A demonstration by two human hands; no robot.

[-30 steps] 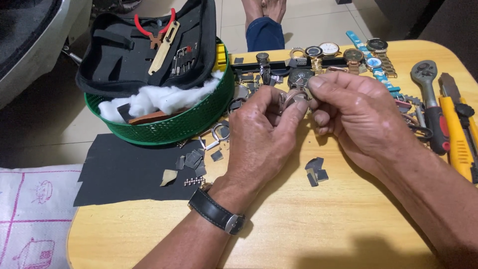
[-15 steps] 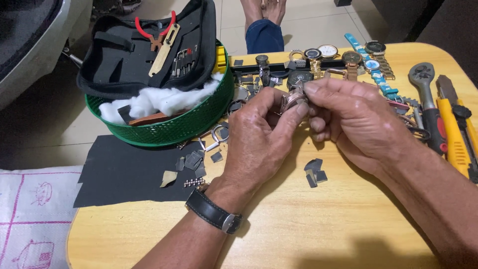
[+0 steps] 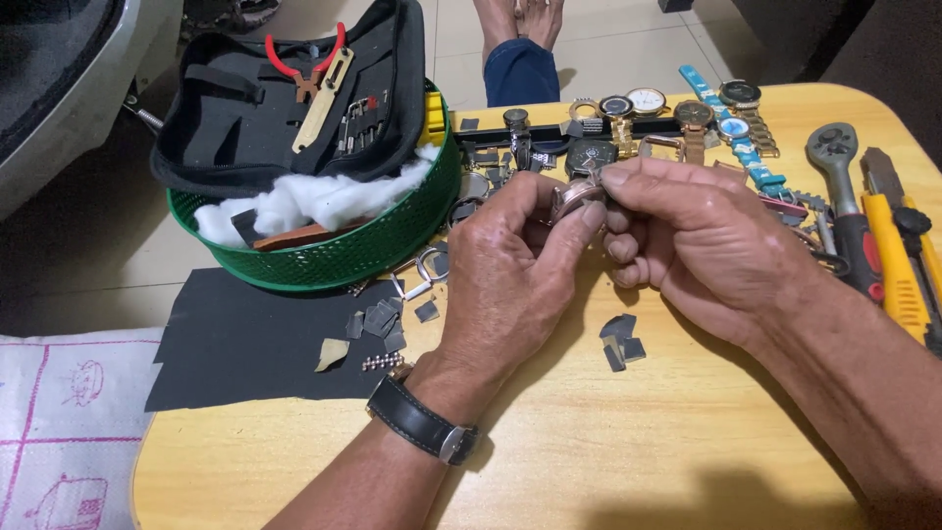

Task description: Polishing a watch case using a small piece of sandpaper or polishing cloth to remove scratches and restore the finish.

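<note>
Both hands are gripping a small watch case point(image 3: 576, 197) above the wooden table point(image 3: 628, 442). The left hand point(image 3: 510, 280) is cradling it while the right hand point(image 3: 702, 240) is pinching its edge. A green basket point(image 3: 363, 245) is sitting at far left.

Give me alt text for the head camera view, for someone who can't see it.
Both hands, the left hand and the right hand, pinch a small rose-coloured watch case between their fingertips above a round wooden table. Behind them lie a row of watches, and at left a green basket holds a black tool pouch.
</note>
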